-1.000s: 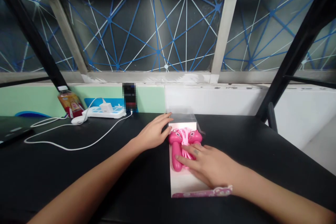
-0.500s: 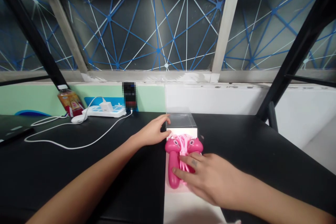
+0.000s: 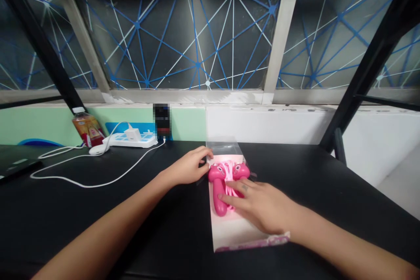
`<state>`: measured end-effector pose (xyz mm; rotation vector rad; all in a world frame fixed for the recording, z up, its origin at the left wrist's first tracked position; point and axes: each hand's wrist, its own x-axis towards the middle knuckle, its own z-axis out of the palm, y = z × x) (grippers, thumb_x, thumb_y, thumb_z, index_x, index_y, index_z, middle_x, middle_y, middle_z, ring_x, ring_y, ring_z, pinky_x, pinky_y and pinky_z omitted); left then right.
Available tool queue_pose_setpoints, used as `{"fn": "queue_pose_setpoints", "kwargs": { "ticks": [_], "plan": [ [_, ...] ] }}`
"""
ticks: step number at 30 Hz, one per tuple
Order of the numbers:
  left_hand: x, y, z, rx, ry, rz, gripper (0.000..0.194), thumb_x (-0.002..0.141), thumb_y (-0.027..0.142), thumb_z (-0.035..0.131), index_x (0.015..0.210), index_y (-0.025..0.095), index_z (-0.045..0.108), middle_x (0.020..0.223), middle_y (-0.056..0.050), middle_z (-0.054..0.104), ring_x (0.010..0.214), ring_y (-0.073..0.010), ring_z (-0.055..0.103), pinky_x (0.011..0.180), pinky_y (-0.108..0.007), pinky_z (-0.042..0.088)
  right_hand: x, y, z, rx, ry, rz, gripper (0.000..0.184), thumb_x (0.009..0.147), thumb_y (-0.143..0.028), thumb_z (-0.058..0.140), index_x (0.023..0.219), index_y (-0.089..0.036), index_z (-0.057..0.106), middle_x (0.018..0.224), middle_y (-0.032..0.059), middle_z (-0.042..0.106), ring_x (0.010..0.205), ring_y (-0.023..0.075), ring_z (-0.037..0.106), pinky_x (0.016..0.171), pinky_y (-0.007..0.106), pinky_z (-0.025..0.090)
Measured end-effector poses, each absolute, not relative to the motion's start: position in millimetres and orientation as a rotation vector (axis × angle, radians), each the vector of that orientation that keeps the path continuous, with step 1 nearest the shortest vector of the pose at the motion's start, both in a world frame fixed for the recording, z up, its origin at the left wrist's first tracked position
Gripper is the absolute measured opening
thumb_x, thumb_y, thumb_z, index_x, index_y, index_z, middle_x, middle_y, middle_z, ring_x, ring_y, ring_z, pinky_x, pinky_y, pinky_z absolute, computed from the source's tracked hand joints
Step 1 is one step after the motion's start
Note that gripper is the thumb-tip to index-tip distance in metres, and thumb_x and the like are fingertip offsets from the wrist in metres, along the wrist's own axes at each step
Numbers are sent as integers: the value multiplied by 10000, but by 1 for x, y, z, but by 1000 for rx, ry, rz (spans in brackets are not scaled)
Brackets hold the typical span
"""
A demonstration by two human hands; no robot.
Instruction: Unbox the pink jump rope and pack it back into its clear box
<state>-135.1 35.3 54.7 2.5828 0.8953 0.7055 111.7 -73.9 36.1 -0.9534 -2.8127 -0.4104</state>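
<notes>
A pink jump rope (image 3: pixel 219 197), its two character-head handles side by side with the cord bundled between them, lies on a white and pink card insert (image 3: pixel 229 234). The insert's far end is within or against a clear plastic box (image 3: pixel 226 149). My left hand (image 3: pixel 193 164) is at the box's left edge, fingertips curled over it and thumb near the left handle's head. Across the jump rope lies my right hand (image 3: pixel 259 203), its fingers bent over the right handle and reaching the cord and left handle. Its thumb is hidden.
On the black table (image 3: pixel 157 223), to the left, are a white power strip (image 3: pixel 141 141) with a charger, a white cable (image 3: pixel 88 186) and a drink bottle (image 3: pixel 88 127). A blurred-out dark device (image 3: pixel 162 121) leans against the wall. Black metal posts (image 3: pixel 354 65) flank the table.
The jump rope and insert have moved away from me toward the box, with my right hand moving along. The insert's near purple edge has come into view. My left hand stays nearly in place.
</notes>
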Motion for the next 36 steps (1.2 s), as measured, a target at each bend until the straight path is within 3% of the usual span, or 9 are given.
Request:
{"fn": "queue_pose_setpoints", "kwargs": {
  "ticks": [7, 11, 13, 15, 17, 24, 31, 36],
  "plan": [
    [-123, 7, 61, 2683, 897, 587, 241, 884, 137, 464, 1086, 225, 561, 1120, -55, 579, 975, -191, 607, 872, -337, 519, 110, -60, 31, -1077, -2726, -599, 533, 905, -126, 520, 1418, -254, 451, 1371, 168, 555, 1073, 322, 633, 690, 402, 588],
    [-121, 1, 62, 2715, 920, 563, 249, 895, 138, 449, 1101, 228, 556, 1159, -52, 576, 992, -193, 608, 908, -344, 493, 108, -70, 34, -962, -2633, -722, 338, 926, -128, 513, 1255, -120, 588, 1179, 196, 654, 1005, 305, 637, 766, 429, 554],
    [-122, 3, 62, 2707, 927, 563, 273, 893, 135, 448, 1124, 235, 555, 1170, -49, 580, 1008, -195, 606, 912, -339, 490, 107, -81, 38, -791, -2645, -571, 290, 974, -280, 507, 1202, -140, 619, 1150, 160, 667, 1003, 276, 628, 834, 425, 525],
    [-123, 4, 62, 2697, 946, 571, 332, 888, 130, 450, 1187, 243, 540, 1188, -50, 582, 1024, -201, 606, 913, -338, 492, 106, -92, 40, -598, -2743, -254, 392, 969, -488, 493, 1218, -209, 612, 1189, 88, 656, 1045, 239, 610, 911, 392, 489],
    [-123, 6, 62, 2703, 954, 568, 367, 889, 134, 450, 1226, 249, 535, 1229, -54, 572, 1061, -210, 601, 934, -343, 490, 105, -100, 41, -530, -2838, -38, 445, 949, -569, 484, 1204, -229, 616, 1225, 58, 644, 1062, 222, 602, 945, 365, 466],
    [-123, 10, 55, 2743, 929, 547, 393, 896, 114, 428, 1239, 249, 564, 1350, -61, 518, 1151, -222, 582, 1025, -374, 456, 106, -97, 36, -821, -2803, 194, 432, 929, -531, 533, 1236, -241, 623, 1291, 76, 619, 1156, 265, 574, 1027, 412, 416],
    [-124, 4, 58, 2760, 908, 558, 274, 931, 149, 433, 1133, 232, 599, 1266, -54, 564, 1131, -222, 594, 991, -362, 472, 107, -86, 38, -1126, -2684, 132, 502, 941, -494, 534, 1338, -189, 562, 1356, 159, 571, 1236, 326, 534, 1047, 501, 406],
    [-127, 5, 60, 2750, 880, 558, 228, 932, 156, 446, 1083, 226, 602, 1233, -55, 578, 1110, -208, 592, 968, -338, 475, 117, -89, 49, -1053, -2741, 243, 556, 901, -455, 598, 1403, -238, 495, 1440, 138, 507, 1285, 315, 506, 1056, 487, 419]
  ]
}}
